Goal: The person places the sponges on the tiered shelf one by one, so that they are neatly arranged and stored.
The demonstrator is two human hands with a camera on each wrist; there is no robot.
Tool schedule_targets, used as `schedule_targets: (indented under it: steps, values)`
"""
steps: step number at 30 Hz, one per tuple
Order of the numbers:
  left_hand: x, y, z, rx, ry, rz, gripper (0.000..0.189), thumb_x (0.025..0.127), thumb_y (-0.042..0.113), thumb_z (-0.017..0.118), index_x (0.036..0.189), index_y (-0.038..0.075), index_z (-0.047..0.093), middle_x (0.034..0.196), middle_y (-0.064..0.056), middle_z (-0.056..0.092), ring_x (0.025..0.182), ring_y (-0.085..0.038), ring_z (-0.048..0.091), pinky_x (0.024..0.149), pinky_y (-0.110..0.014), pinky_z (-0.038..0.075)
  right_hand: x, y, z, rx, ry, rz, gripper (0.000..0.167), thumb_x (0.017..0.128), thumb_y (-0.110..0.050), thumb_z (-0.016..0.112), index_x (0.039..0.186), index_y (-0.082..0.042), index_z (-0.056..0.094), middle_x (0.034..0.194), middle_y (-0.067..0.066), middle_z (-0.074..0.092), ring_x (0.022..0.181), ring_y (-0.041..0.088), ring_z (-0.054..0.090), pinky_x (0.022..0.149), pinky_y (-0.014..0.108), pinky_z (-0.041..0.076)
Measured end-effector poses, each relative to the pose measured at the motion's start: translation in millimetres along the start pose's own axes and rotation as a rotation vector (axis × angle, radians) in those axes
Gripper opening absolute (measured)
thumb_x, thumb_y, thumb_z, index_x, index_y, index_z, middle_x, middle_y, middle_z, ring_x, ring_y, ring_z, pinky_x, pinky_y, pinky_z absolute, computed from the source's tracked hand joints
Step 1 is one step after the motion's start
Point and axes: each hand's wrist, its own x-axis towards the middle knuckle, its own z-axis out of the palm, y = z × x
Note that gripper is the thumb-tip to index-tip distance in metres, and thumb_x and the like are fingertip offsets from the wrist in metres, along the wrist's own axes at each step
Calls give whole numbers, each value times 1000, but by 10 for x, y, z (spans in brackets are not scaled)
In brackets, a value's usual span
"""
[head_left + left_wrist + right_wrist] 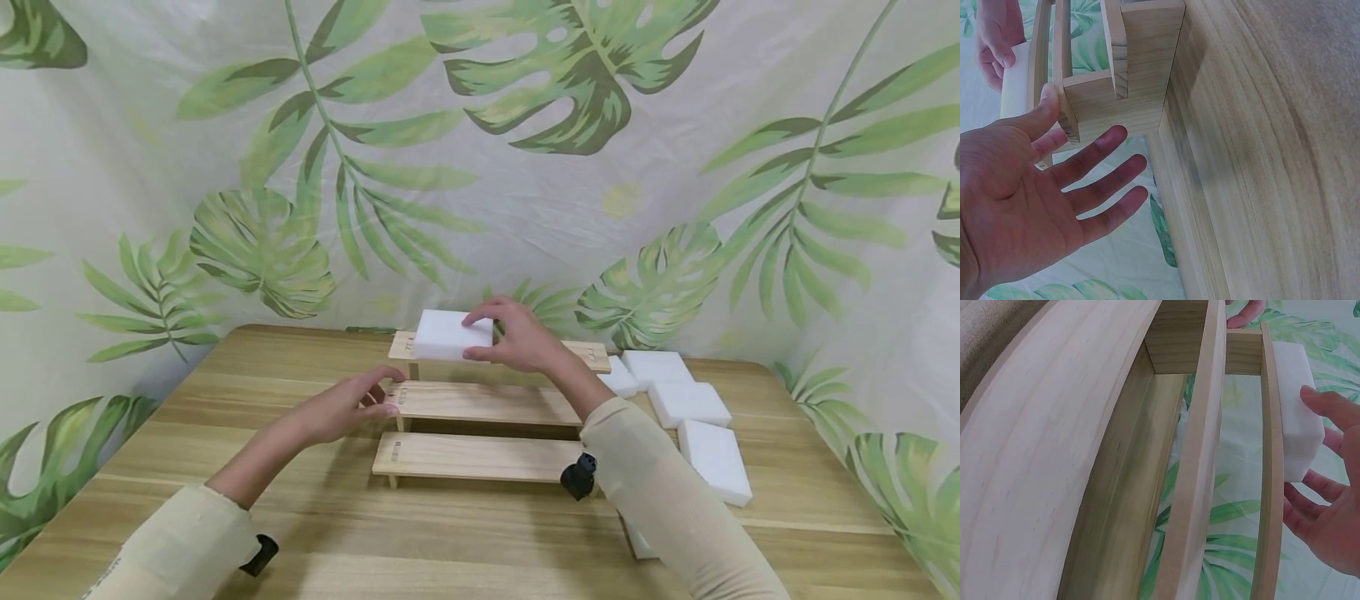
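Note:
A three-tier wooden riser (480, 402) stands on the table. On the left part of its top tier lies a white foam block (448, 335). My right hand (521, 337) holds this block by its right end, thumb at the front and fingers at the top and back; in the right wrist view the block (1296, 412) rests flat against the top board. My left hand (347, 407) is at the left end of the middle tier, thumb and index finger pinching its corner. In the left wrist view the other fingers (1107, 215) of that hand stretch out free.
Several more white foam blocks (714, 462) lie on the wooden table (360, 550) to the right of the riser. One block (637, 537) is partly hidden by my right sleeve. A leaf-patterned curtain (540, 208) hangs right behind the table.

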Motion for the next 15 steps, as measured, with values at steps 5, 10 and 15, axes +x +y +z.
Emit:
schedule_targets:
  steps: [5, 10, 15]
  values:
    - [5, -11, 2, 2, 1, -6, 49, 107, 25, 61, 146, 1, 45, 112, -14, 66, 108, -33, 63, 84, -48, 53, -10, 12, -12, 0, -8, -17, 46, 89, -24, 85, 129, -7, 71, 143, 19, 55, 131, 37, 51, 106, 54, 43]
    - [6, -15, 2, -4, 0, -5, 48, 107, 24, 61, 146, 2, 45, 112, -14, 66, 108, -33, 63, 84, -47, 53, -22, 24, -24, 11, -9, -24, 43, 90, -23, 84, 128, -6, 71, 140, 19, 57, 130, 36, 51, 105, 52, 43]
    - [11, -23, 5, -9, -2, -1, 49, 107, 23, 61, 147, 0, 45, 112, -15, 66, 107, -33, 64, 83, -46, 54, -29, 25, -34, 3, -16, -23, 41, 92, -23, 82, 128, -7, 71, 140, 18, 58, 132, 36, 51, 108, 52, 42]
